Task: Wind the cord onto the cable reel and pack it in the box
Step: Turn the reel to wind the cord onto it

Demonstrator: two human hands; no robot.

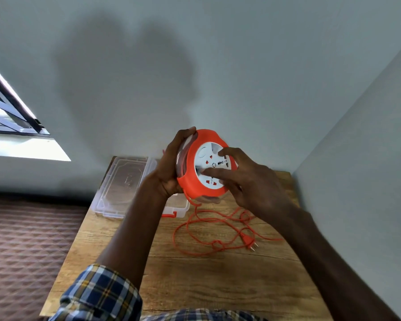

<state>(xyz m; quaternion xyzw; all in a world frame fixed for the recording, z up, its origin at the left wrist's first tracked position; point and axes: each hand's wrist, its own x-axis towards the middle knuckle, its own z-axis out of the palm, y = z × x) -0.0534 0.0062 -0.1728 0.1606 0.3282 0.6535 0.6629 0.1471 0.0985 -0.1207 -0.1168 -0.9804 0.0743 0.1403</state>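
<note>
An orange cable reel with a white socket face is held up above the wooden table. My left hand grips its back and rim. My right hand rests on the white face, its fingers spread across the sockets. The orange cord hangs from the reel's bottom and lies in loose loops on the table, ending in a plug at the right. A clear plastic box lies open at the table's far left, partly hidden by my left arm.
The table stands in a corner, with walls behind and on the right. A quilted brown bed surface lies to the left. A window is at upper left. The box has an orange latch.
</note>
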